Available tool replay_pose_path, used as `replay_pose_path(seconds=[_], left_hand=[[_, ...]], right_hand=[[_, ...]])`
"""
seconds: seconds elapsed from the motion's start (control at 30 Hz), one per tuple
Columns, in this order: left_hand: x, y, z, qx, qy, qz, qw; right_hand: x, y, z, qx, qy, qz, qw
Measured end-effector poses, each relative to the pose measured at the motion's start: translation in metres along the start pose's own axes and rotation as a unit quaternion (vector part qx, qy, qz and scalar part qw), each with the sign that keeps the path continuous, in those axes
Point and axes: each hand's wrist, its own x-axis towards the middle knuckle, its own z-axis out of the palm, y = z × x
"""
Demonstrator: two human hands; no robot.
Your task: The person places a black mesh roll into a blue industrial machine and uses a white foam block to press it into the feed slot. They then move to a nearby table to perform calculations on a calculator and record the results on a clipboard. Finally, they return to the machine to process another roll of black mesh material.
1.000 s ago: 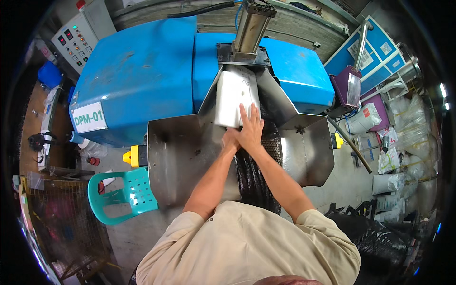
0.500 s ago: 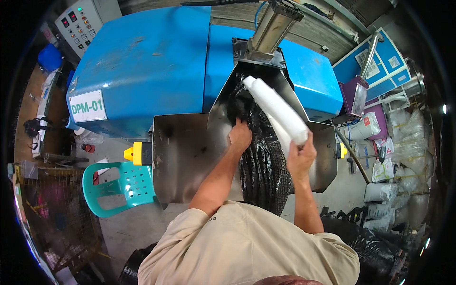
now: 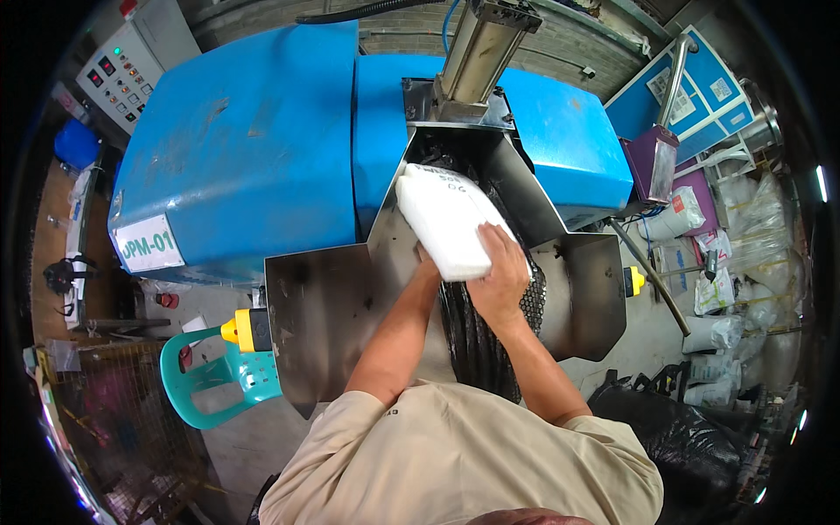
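A white, folded or rolled bundle (image 3: 442,214) with dark marks on its upper face lies slanted over the metal feed chute (image 3: 319,306). My right hand (image 3: 502,273) grips the bundle's near right end, fingers spread over its side. Beneath the near left edge of the bundle is my left hand (image 3: 427,269); its fingers are hidden there. Black plastic film (image 3: 477,337), crinkled and partly with a honeycomb pattern, runs down the middle of the chute, under the bundle and between my forearms. Its upper end goes into the dark throat of the chute.
A big blue machine housing (image 3: 245,149) stands behind the chute, with a metal cylinder (image 3: 468,66) above the throat. Yellow-and-black switch boxes (image 3: 249,331) flank the chute. A green plastic chair (image 3: 214,372) is at left. Black plastic (image 3: 669,429) and white sacks (image 3: 713,332) lie at right.
The white bundle has swung left and lower, from upright to lying across the chute, and now covers my left hand's fingers. My right hand has moved left with it. The view has shifted slightly.
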Motion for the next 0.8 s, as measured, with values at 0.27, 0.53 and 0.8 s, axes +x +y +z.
replay_pose_path(seconds=[0.27, 0.53, 0.8], left_hand=[[0.024, -0.018, 0.023, -0.066, 0.02, 0.044, 0.997], [-0.026, 0.009, -0.015, 0.023, 0.056, 0.162, 0.985], [-0.131, 0.053, -0.038, 0.212, -0.052, -0.002, 0.976]], right_hand=[[0.024, 0.035, 0.055, -0.048, 0.005, -0.003, 0.999], [0.004, 0.036, 0.046, -0.005, -0.101, 0.044, 0.994], [0.018, 0.058, 0.09, 0.056, 0.069, 0.048, 0.995]])
